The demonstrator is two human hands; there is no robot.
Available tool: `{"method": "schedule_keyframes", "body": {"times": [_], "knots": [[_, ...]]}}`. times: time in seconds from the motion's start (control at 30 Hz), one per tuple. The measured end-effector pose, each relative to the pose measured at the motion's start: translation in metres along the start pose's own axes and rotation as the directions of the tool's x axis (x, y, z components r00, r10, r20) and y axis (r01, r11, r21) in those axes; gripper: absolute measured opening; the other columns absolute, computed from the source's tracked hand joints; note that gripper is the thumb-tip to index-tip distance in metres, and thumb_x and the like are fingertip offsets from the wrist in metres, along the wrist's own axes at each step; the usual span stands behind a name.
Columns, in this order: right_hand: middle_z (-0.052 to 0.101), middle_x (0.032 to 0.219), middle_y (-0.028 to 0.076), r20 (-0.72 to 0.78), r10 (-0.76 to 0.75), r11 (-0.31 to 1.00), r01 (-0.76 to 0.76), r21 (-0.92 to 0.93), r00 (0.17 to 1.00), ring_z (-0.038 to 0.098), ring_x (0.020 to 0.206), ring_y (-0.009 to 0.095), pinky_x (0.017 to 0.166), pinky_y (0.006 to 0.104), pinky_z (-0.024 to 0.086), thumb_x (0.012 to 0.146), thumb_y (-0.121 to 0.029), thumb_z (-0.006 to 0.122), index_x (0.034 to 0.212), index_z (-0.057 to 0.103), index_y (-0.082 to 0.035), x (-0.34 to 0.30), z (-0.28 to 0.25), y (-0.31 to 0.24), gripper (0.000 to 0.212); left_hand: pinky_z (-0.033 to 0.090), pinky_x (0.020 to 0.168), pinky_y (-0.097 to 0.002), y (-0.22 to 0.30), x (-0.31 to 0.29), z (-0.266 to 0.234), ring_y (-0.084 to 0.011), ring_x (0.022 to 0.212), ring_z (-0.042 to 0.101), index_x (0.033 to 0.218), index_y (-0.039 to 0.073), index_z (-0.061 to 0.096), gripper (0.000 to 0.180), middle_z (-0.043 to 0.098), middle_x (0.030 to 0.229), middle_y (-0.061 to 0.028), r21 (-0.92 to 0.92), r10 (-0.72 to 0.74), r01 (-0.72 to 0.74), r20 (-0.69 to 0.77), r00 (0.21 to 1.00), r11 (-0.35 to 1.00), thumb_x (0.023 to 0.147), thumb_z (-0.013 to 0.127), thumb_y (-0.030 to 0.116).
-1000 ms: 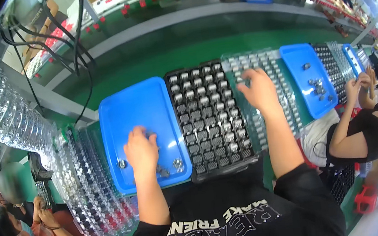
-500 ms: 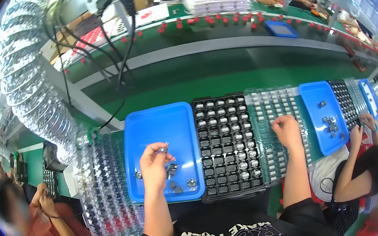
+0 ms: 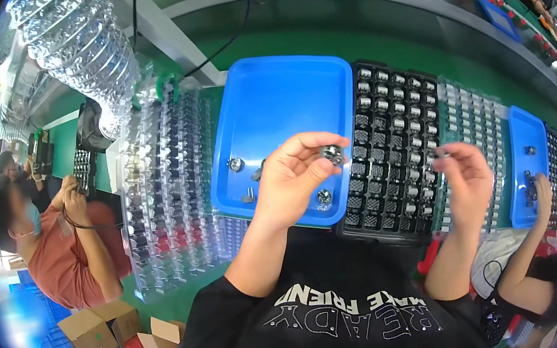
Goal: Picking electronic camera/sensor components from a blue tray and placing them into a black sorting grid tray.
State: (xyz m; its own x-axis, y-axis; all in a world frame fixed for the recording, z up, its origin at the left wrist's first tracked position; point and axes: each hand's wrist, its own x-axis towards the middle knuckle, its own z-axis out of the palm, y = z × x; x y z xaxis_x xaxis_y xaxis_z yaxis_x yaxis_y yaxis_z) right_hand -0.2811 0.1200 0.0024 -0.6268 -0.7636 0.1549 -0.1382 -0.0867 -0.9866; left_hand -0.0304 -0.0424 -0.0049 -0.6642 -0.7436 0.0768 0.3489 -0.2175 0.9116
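I see my left hand [image 3: 291,181] raised above the near right part of the blue tray [image 3: 270,105], its fingers curled and its thumb and fingertips pinched shut on a small round metal part [image 3: 331,153], which sits in the air just over the seam between the tray and the black compartment tray [image 3: 393,146] beside it. My right hand [image 3: 467,182] is up over the right edge of that black tray, where it meets the clear plastic blister tray [image 3: 478,128]; its fingertips are closed around something small and dark at the very tips, too small for me to name. On the floor of the blue tray lie a few loose metal parts [image 3: 236,164], one near the left wall, a couple just left of my left wrist, and one [image 3: 324,197] below my palm near the front rim. The black tray's cells hold rows of small shiny pieces. To the left of the blue tray stands a stack of clear ribbed trays [image 3: 168,180] on the green workbench [image 3: 360,46]. A silver flexible duct [image 3: 79,52] curves down at upper left. A person in an orange shirt [image 3: 58,250] sits at far left, and another person's hand [image 3: 544,186] reaches into a second blue tray [image 3: 524,144] at far right.
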Motion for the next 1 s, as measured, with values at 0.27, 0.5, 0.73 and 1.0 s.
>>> {"method": "schedule_keyframes", "body": {"times": [0.27, 0.5, 0.73, 1.0], "knots": [[0.073, 0.095, 0.013, 0.288, -0.472, 0.839, 0.525, -0.143, 0.833, 0.07, 0.082, 0.023, 0.072, 0.0303, 0.054, 0.073, -0.001, 0.086, 0.102, 0.076, 0.0, -0.012, 0.089, -0.048, 0.03, 0.056, 0.093, -0.0332, 0.006, -0.018, 0.018, -0.0176, 0.11, 0.065, 0.138, -0.003, 0.057, 0.044, 0.066, 0.127, -0.0125, -0.179, -0.02, 0.046, 0.148, 0.989, 0.983, 0.1, 0.069, 0.016], [0.071, 0.094, 0.01, 0.324, -0.518, 0.793, 0.587, -0.166, 0.792, 0.07, 0.081, 0.02, 0.068, 0.0297, 0.057, 0.075, -0.006, 0.087, 0.103, 0.077, -0.003, -0.01, 0.094, -0.047, 0.03, 0.056, 0.094, -0.0334, 0.007, -0.023, 0.023, -0.0177, 0.11, 0.065, 0.134, -0.006, 0.058, 0.042, 0.066, 0.126, -0.0119, -0.191, 0.029, -0.007, 0.114, 0.993, 0.981, 0.099, 0.07, 0.014], [0.071, 0.095, 0.01, 0.304, -0.505, 0.812, 0.564, -0.148, 0.808, 0.07, 0.083, 0.021, 0.071, 0.0305, 0.057, 0.074, -0.008, 0.088, 0.103, 0.078, -0.004, -0.013, 0.096, -0.041, 0.031, 0.051, 0.102, -0.0348, 0.011, -0.023, 0.021, -0.0202, 0.119, 0.063, 0.134, -0.006, 0.058, 0.049, 0.067, 0.127, -0.0127, -0.144, -0.035, 0.049, 0.096, 0.995, 0.988, 0.097, 0.074, 0.022], [0.071, 0.096, 0.011, 0.276, -0.449, 0.842, 0.506, -0.19, 0.85, 0.069, 0.084, 0.023, 0.073, 0.0311, 0.055, 0.075, -0.012, 0.089, 0.095, 0.075, -0.004, -0.024, 0.088, -0.026, 0.025, 0.055, 0.097, -0.0322, -0.009, -0.027, 0.016, -0.018, 0.115, 0.064, 0.136, -0.005, 0.055, 0.047, 0.064, 0.128, -0.0132, -0.116, -0.078, 0.092, 0.123, 0.989, 0.989, 0.094, 0.074, 0.005]]}}
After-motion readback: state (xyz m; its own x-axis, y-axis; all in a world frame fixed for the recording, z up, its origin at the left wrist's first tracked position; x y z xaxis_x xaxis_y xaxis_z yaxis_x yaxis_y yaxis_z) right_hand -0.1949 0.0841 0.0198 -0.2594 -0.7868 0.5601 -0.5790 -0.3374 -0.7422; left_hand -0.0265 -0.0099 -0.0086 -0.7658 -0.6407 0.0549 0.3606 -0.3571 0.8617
